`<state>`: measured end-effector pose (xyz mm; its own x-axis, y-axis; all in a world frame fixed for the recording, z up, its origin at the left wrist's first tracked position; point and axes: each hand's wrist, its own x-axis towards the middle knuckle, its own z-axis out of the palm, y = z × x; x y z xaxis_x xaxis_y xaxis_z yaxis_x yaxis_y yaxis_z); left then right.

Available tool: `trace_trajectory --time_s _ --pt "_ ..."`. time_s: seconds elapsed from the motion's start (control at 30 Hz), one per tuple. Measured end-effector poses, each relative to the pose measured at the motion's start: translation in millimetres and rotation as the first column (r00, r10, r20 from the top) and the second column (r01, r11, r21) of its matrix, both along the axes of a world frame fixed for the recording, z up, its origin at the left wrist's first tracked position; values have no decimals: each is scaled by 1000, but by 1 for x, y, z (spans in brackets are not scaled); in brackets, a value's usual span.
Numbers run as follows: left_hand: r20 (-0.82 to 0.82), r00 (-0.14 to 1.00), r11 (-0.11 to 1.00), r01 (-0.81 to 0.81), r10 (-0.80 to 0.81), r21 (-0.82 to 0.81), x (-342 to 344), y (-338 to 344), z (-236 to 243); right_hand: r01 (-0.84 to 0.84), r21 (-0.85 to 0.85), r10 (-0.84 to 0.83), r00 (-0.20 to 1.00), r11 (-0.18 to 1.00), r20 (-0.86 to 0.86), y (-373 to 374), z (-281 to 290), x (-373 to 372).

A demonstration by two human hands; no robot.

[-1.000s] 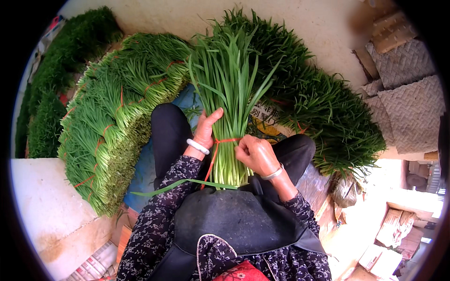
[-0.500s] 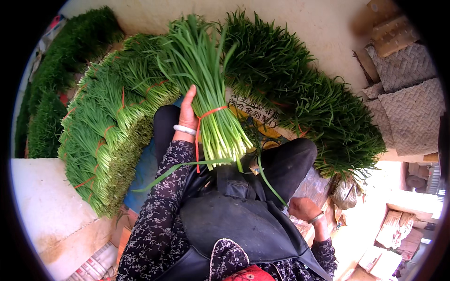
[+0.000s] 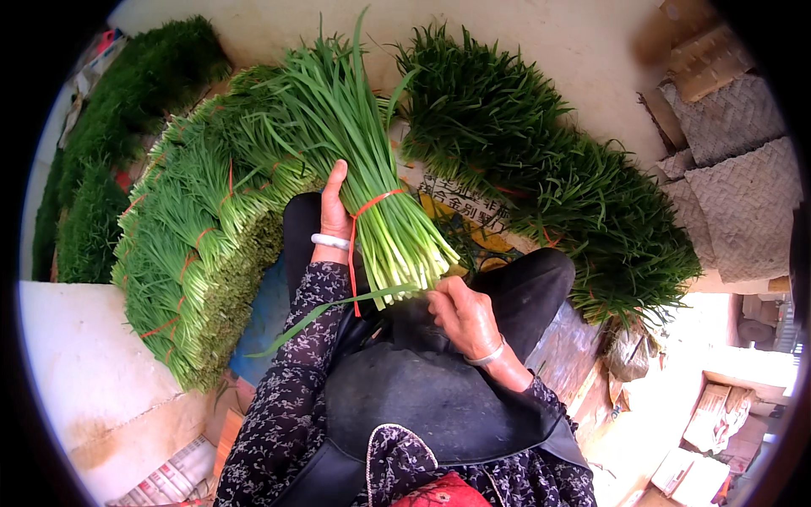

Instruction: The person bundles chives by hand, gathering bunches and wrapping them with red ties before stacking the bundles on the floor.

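A thick bunch of garlic chives [image 3: 355, 152], bound with an orange-red tie, stands tilted over my lap with its leaves pointing away and its pale cut ends toward me. My left hand [image 3: 335, 207] is closed around it at the tie, thumb up along the left side. Against the right side of the cut ends, my right hand [image 3: 465, 314] is closed with its fingertips pinched together. What lies between those fingertips is hidden. One long loose leaf [image 3: 317, 314] hangs from the stem ends across my left sleeve.
Tied chive bunches [image 3: 190, 245] are stacked in a curve at the left. Darker chives [image 3: 541, 160] lie in a long heap at the right, beside a printed board [image 3: 456, 193]. More greens [image 3: 127, 110] stand far left. Woven mats [image 3: 743, 203] lean at the far right.
My right hand has come from the lower right up to the cut ends. The long leaf it held out to the right no longer shows. The bunch has tilted slightly left.
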<state>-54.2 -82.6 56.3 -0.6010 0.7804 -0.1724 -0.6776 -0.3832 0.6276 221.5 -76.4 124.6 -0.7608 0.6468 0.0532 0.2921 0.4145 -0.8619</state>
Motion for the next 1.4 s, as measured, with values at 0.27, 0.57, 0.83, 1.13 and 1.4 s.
trace_trajectory --time_s 0.27,0.57,0.83,1.13,1.4 --pt "30 991 987 -130 128 94 -24 4 -9 -387 98 262 768 917 584 13 -38 77" --pt "8 996 994 -86 85 71 -14 -4 2 59 203 -50 998 977 -49 31 48 -34" --pt "-27 996 997 -79 79 2 -1 -6 1 208 -219 -225 973 953 -57 44 2 -32" --pt "-89 995 999 -53 53 -4 19 3 8 117 -692 -506 768 712 -391 35 -16 -47" --pt "-29 999 1000 23 -23 12 21 4 23 -171 -744 -247 876 646 -415 30 -10 -13"
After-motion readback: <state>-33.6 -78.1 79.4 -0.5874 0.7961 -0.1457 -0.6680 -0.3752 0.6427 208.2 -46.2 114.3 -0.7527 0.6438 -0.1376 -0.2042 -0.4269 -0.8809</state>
